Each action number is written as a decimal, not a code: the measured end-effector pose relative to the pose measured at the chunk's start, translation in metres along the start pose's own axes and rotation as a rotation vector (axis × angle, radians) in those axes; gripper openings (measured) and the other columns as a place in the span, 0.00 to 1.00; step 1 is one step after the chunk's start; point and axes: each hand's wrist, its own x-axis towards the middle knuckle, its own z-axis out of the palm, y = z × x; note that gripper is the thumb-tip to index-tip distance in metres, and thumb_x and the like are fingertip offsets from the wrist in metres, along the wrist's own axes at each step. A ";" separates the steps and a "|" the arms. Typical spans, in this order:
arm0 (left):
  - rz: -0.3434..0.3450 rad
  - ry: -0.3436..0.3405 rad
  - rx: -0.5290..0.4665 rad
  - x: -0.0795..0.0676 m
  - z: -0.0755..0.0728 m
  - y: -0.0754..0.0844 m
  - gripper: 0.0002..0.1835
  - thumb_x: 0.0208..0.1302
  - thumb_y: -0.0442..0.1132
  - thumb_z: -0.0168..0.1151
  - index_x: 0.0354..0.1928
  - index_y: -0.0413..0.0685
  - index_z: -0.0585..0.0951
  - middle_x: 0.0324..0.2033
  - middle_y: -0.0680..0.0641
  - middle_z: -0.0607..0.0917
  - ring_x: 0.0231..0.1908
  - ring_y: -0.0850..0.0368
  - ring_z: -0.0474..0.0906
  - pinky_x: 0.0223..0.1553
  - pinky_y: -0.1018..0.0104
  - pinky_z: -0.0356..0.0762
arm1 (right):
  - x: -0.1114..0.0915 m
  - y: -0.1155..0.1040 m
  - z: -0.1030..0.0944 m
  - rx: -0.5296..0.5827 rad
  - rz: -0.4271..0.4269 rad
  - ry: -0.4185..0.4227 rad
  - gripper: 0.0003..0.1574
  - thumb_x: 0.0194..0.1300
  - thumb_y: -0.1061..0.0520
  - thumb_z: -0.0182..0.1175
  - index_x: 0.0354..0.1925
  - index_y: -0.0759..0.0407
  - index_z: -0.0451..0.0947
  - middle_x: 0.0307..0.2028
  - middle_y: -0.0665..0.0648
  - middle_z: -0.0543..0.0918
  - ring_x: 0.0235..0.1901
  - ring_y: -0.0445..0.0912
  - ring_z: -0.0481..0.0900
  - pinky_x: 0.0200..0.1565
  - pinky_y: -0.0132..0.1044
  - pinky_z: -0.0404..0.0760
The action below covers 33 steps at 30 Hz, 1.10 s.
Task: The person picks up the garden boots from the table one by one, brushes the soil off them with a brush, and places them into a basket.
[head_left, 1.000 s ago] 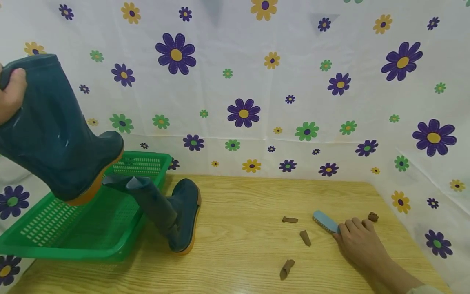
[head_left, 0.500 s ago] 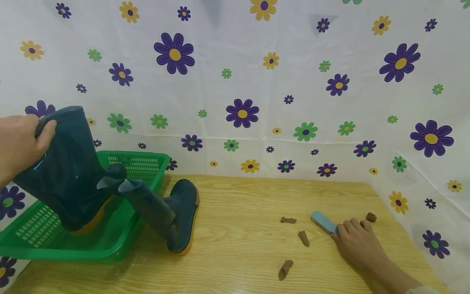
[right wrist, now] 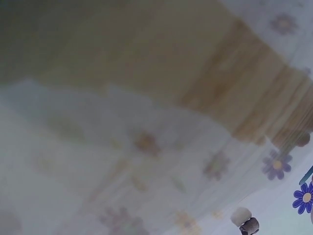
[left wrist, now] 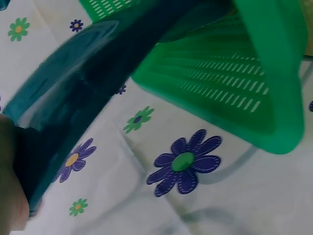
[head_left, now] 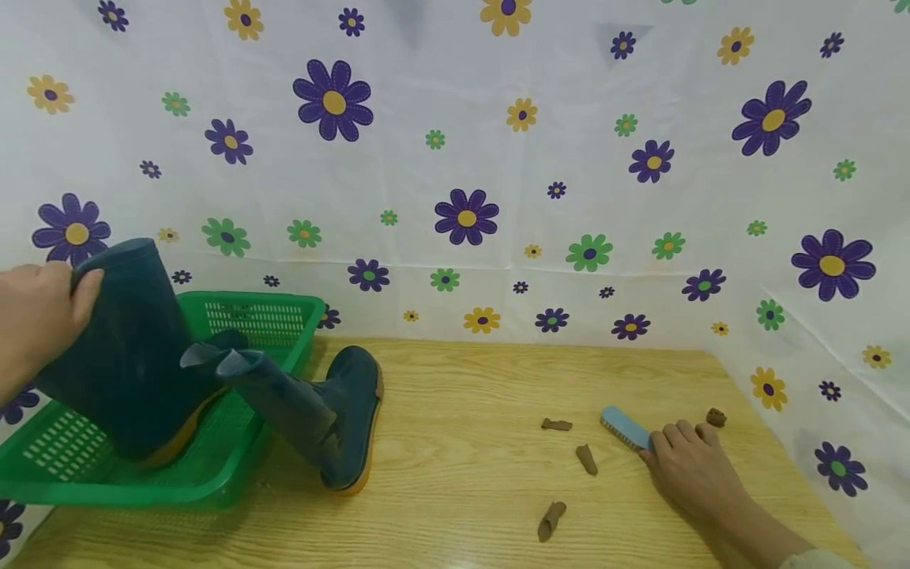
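Observation:
At the left, my left hand (head_left: 43, 320) grips the top edge of a dark teal rubber boot (head_left: 135, 340), thumb outside the shaft. The boot's orange-soled foot is down inside the green plastic basket (head_left: 220, 488); the left wrist view shows the shaft (left wrist: 93, 68) slanting to the basket's wall (left wrist: 281, 88). A second rubber boot (head_left: 351, 419) lies on its side beside the basket, its shaft overlapping the rim. On the right, my right hand (head_left: 697, 470) holds a light blue brush (head_left: 626, 427) by one end, bristles toward the table. Its handle is hidden under the fingers.
Several brown crumpled scraps, among them a rolled scrap (head_left: 551, 521) and a dark lump (head_left: 716, 417), lie around the brush on the wooden table (head_left: 455, 442). A flower-printed white sheet (head_left: 398, 166) hangs behind and at the sides. The right wrist view is mostly blurred.
My left hand has lowered the boot from above the basket down into it. The right hand with the brush, the lying boot and the scraps stay in place.

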 end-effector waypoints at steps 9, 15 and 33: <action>-0.195 -0.023 -0.070 -0.014 0.024 -0.036 0.23 0.60 0.39 0.43 0.19 0.20 0.62 0.18 0.23 0.66 0.18 0.31 0.63 0.22 0.41 0.58 | 0.002 -0.001 0.000 -0.001 -0.005 0.001 0.39 0.74 0.39 0.25 0.24 0.61 0.70 0.20 0.54 0.69 0.22 0.49 0.64 0.31 0.44 0.61; -0.202 -0.054 -0.056 -0.011 0.021 -0.035 0.18 0.52 0.35 0.42 0.21 0.19 0.62 0.18 0.25 0.65 0.18 0.35 0.60 0.23 0.42 0.59 | 0.001 -0.001 -0.001 -0.002 -0.006 -0.002 0.39 0.74 0.39 0.24 0.24 0.60 0.70 0.20 0.54 0.69 0.22 0.48 0.64 0.31 0.44 0.62; -0.055 -0.277 0.089 0.008 -0.022 0.033 0.22 0.60 0.39 0.49 0.13 0.30 0.65 0.10 0.38 0.65 0.13 0.46 0.63 0.16 0.53 0.64 | 0.001 0.000 0.001 0.007 -0.005 0.015 0.37 0.74 0.39 0.27 0.23 0.60 0.69 0.19 0.54 0.68 0.21 0.48 0.62 0.30 0.43 0.60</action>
